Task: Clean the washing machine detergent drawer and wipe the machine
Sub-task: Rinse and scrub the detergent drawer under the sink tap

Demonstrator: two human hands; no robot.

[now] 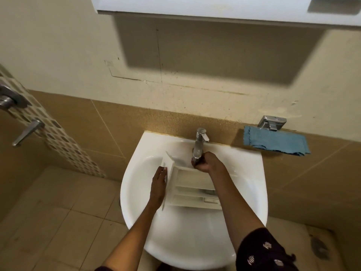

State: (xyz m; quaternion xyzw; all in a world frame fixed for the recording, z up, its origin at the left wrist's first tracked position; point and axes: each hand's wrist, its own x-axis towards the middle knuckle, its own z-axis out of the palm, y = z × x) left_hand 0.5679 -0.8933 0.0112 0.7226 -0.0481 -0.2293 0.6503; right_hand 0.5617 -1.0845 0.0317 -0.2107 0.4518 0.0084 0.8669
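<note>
A white detergent drawer (193, 189) is seen lying in the basin of a white sink (136, 202), its compartments facing up and its front panel turned to the left. The drawer is steadied by the left hand (159, 182), whose fingers are laid straight and close together against the outside of that front panel. The right hand (207, 162) is placed at the far end of the drawer, directly under the tap (200, 139); its fingers are curled and appear to be wrapped round the lower end of the spout, though the contact is partly hidden by the hand itself. Whether water is running cannot be told. A dark patterned sleeve (263, 251) is shown on the right arm, near the bottom edge.

A blue cloth (273, 142) is draped over a holder fixed to the wall by a metal bracket (272, 122), to the right of the sink and well apart from both hands. A white cabinet (195, 4) is mounted above, and its shadow is cast on the cream wall. A metal lever handle (27, 132) is visible at the far left, against a band of patterned tiles.
</note>
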